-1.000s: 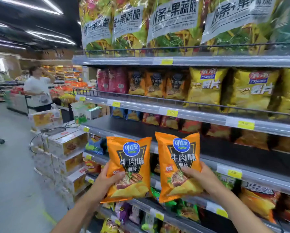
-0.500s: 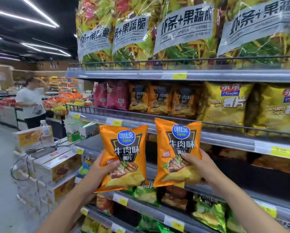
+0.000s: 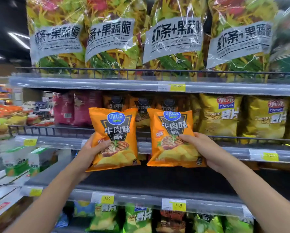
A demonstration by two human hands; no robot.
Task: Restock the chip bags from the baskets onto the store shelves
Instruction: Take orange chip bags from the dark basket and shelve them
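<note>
Boxes (image 3: 16, 162) with green print stand at the far left, beside the end of the shelves. Next comes the left hand (image 3: 92, 148). It grips the left chip bag (image 3: 115, 132) at its lower left edge, with the thumb on the front and the other fingers behind the bag. This bag is orange, with a round blue logo at the top and a picture of meat and chips below. It is held upright in the air in front of the middle shelf (image 3: 60, 142), and its top reaches above the black wire rail (image 3: 45, 131) of that shelf. Just beside it, with a narrow gap between them, is the right chip bag (image 3: 172, 132), of the same kind and at almost the same height. The right hand (image 3: 206, 148) grips it at the lower right edge, with the thumb across the front print. Behind both bags, on the middle shelf, stand red bags (image 3: 77, 108), then more orange bags (image 3: 142, 105) in shadow, and to the right yellow bags (image 3: 221, 115). Above, the top shelf (image 3: 90, 84) carries big clear bags (image 3: 110, 39) with grey labels. Under the hands lies a dark shelf board (image 3: 141, 180), and below it are green bags (image 3: 105, 219).
</note>
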